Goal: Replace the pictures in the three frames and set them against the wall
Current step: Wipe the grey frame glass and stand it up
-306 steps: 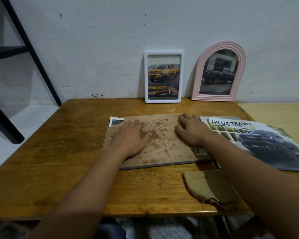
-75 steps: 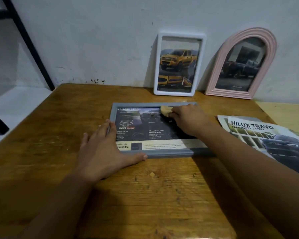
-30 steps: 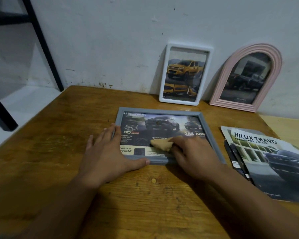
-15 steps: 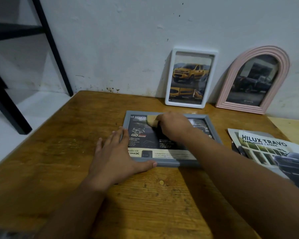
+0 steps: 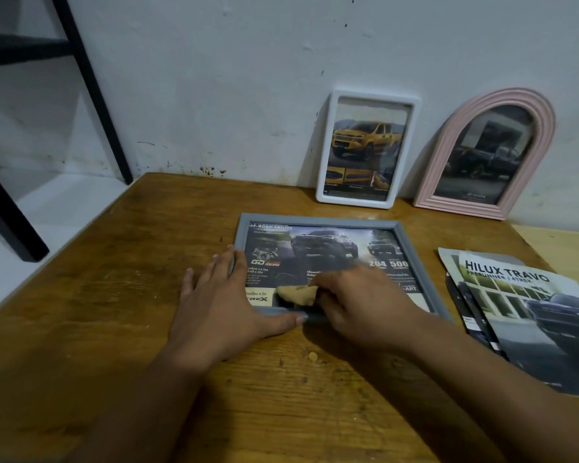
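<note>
A grey frame (image 5: 318, 219) lies face up and flat on the wooden table (image 5: 114, 295), holding a dark truck advert picture. My left hand (image 5: 221, 299) rests flat on the table, fingers spread, pressing the frame's near left corner. My right hand (image 5: 361, 305) holds a folded tan cloth (image 5: 296, 294) against the glass near the frame's front edge. A white frame (image 5: 365, 148) with a yellow truck picture and a pink arched frame (image 5: 488, 152) with a dark truck picture lean upright against the wall behind.
A Hilux Travo brochure (image 5: 522, 315) with other loose pages lies on the table to the right of the grey frame. A black metal rack (image 5: 91, 91) stands at the left beyond the table's edge. A paler tabletop (image 5: 562, 252) adjoins at the right.
My right hand with the cloth has slid from the frame's far left area back to its near edge. Ten seconds ago the frame lay face down; now it lies face up.
</note>
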